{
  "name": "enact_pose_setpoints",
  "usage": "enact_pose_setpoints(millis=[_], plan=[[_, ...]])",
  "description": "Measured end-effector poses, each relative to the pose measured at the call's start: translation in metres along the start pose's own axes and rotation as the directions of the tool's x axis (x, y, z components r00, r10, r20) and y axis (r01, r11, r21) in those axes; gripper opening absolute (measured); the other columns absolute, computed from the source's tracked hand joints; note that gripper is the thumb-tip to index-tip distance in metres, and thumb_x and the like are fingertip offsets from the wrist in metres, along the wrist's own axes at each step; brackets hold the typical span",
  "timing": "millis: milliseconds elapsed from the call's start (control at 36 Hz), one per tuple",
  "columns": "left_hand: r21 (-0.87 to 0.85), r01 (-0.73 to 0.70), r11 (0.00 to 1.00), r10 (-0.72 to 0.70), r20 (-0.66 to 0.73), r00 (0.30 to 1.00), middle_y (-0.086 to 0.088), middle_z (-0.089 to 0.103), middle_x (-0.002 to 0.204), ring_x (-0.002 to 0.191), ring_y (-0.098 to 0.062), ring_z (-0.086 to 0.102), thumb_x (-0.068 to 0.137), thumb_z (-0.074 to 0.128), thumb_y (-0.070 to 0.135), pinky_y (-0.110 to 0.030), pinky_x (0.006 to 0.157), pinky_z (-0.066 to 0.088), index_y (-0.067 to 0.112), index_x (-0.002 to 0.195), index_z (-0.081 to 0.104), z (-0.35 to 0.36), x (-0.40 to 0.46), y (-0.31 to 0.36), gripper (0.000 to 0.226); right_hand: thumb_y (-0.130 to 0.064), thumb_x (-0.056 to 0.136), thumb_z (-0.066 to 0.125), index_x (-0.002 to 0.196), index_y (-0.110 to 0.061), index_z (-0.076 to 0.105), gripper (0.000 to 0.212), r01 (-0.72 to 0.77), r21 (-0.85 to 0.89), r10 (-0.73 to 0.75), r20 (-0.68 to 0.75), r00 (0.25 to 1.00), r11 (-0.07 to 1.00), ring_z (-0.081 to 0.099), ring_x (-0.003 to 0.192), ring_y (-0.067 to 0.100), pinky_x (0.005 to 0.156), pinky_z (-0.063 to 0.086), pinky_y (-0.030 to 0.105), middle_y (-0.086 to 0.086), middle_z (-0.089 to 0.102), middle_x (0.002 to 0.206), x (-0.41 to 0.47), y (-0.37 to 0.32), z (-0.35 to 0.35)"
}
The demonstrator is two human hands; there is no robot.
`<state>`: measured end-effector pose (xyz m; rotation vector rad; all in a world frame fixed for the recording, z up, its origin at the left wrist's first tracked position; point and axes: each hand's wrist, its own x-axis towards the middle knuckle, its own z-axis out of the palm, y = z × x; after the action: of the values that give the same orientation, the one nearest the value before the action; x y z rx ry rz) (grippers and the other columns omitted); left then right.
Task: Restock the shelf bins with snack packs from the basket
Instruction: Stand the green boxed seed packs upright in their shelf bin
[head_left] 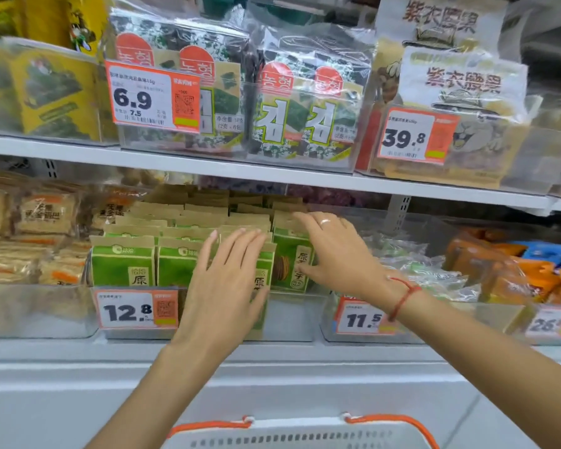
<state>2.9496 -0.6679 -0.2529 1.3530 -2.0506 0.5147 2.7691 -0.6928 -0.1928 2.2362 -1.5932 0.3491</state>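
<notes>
Snack packs [123,264] stand upright in rows in the clear shelf bin [292,319], and we've got our left hand [227,280] flat and open on the front row, right hand [334,251] open, fingers steadying the rightmost pack, basket [305,432] below us.

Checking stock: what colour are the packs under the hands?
Green with tan kraft tops, clearest in the head view.

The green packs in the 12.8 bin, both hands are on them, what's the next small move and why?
Probably press the front green pack back upright with the left hand: it leans forward over the bin's front edge, while the right hand steadies the neighbouring rows.
</notes>
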Motion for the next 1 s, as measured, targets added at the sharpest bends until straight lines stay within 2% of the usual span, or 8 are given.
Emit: enact_pose_setpoints(millis=[111, 194, 333, 417, 583, 833, 917, 1000], plan=[[-0.175, -0.032, 0.984, -0.001, -0.188, 0.982, 0.001, 0.058, 0.124, 0.118, -0.018, 0.047, 0.082, 0.065, 0.023, -0.033, 0.101, 0.032, 0.015, 0.125, 0.055, -0.001, -0.036, 0.025, 0.046, -0.038, 0.083, 0.068, 0.129, -0.022, 0.051, 0.052, 0.09, 0.109, -0.077, -0.122, 0.99, 0.99, 0.047, 0.117, 0.017, 0.091, 0.037, 0.03, -0.004, 0.054, 0.126, -0.075, 0.01, -0.008], [-0.239, -0.035, 0.97, -0.006, -0.168, 0.986, 0.005, 0.061, 0.112, 0.107, -0.015, 0.048, 0.085, 0.049, 0.029, -0.027, 0.089, 0.033, 0.019, 0.117, 0.057, 0.004, -0.065, 0.046, 0.034, -0.035, 0.082, 0.067, 0.114, -0.026, 0.061, 0.034, 0.071, 0.178, -0.056, -0.089, 0.994, 0.981, 0.052, 0.098, 0.013, 0.07, 0.038, 0.026, -0.007, 0.061, 0.109, -0.123, 0.018, 0.005], [-0.229, -0.036, 0.973, 0.055, 0.08, 0.995, 0.012, 0.064, 0.1, 0.093, -0.013, 0.058, 0.081, 0.044, 0.036, -0.026, 0.075, 0.04, 0.025, 0.105, 0.062, 0.031, -0.088, 0.063, 0.033, -0.04, 0.093, 0.054, 0.116, -0.034, 0.057, 0.024, -0.096, 0.267, 0.0, 0.339, 0.941, 0.959, 0.056, 0.101, 0.011, 0.079, 0.043, 0.028, -0.015, 0.059, 0.104, -0.157, 0.028, 0.054], [-0.211, 0.001, 0.977, 0.057, 0.27, 0.961, 0.011, 0.068, 0.089, 0.078, -0.016, 0.066, 0.073, 0.064, 0.032, -0.029, 0.059, 0.051, 0.025, 0.095, 0.066, 0.058, -0.111, 0.071, 0.022, -0.035, 0.093, 0.053, 0.114, -0.031, 0.059, 0.023, -0.161, 0.259, -0.009, 0.553, 0.833, 0.952, 0.057, 0.104, 0.014, 0.08, 0.043, 0.028, -0.011, 0.064, 0.104, -0.181, 0.028, 0.097], [-0.169, 0.11, 0.979, 0.039, 0.695, 0.718, 0.009, 0.054, 0.13, 0.121, -0.016, 0.05, 0.095, 0.047, 0.032, -0.031, 0.091, 0.044, 0.028, 0.13, 0.05, 0.108, -0.171, 0.079, 0.035, -0.022, 0.093, 0.05, 0.117, -0.023, 0.061, 0.026, -0.223, 0.23, -0.023, 0.743, 0.669, 0.947, 0.058, 0.108, 0.025, 0.08, 0.045, 0.031, 0.001, 0.063, 0.117, -0.238, 0.015, 0.185], [-0.118, 0.07, 0.991, 0.087, 0.935, 0.343, 0.002, 0.047, 0.139, 0.124, -0.019, 0.047, 0.097, 0.047, 0.029, -0.034, 0.098, 0.042, 0.025, 0.137, 0.044, 0.171, -0.249, 0.07, 0.041, -0.012, 0.093, 0.046, 0.134, -0.016, 0.044, 0.041, -0.247, 0.198, 0.004, 0.773, 0.634, 0.949, 0.055, 0.108, 0.029, 0.077, 0.045, 0.035, 0.011, 0.055, 0.124, -0.292, -0.012, 0.269], [-0.224, 0.162, 0.961, 0.194, 0.963, 0.185, 0.006, 0.056, 0.127, 0.114, -0.018, 0.053, 0.097, 0.043, 0.045, -0.038, 0.098, 0.041, 0.027, 0.128, 0.054, 0.183, -0.278, 0.068, 0.038, -0.024, 0.094, 0.051, 0.141, -0.012, 0.031, 0.052, -0.207, 0.143, 0.018, 0.781, 0.624, 0.968, 0.038, 0.13, 0.031, 0.1, 0.037, 0.042, 0.015, 0.042, 0.142, -0.308, -0.014, 0.291], [-0.301, 0.216, 0.929, 0.274, 0.95, 0.148, 0.009, 0.06, 0.106, 0.106, -0.019, 0.051, 0.088, 0.019, 0.073, -0.042, 0.098, 0.036, 0.028, 0.11, 0.06, 0.187, -0.3, 0.072, 0.065, -0.048, 0.09, 0.055, 0.153, -0.014, 0.001, 0.089, -0.182, 0.149, -0.038, 0.863, 0.504, 0.972, 0.012, 0.146, 0.03, 0.113, 0.019, 0.048, 0.008, 0.02, 0.157, -0.331, -0.01, 0.312]])
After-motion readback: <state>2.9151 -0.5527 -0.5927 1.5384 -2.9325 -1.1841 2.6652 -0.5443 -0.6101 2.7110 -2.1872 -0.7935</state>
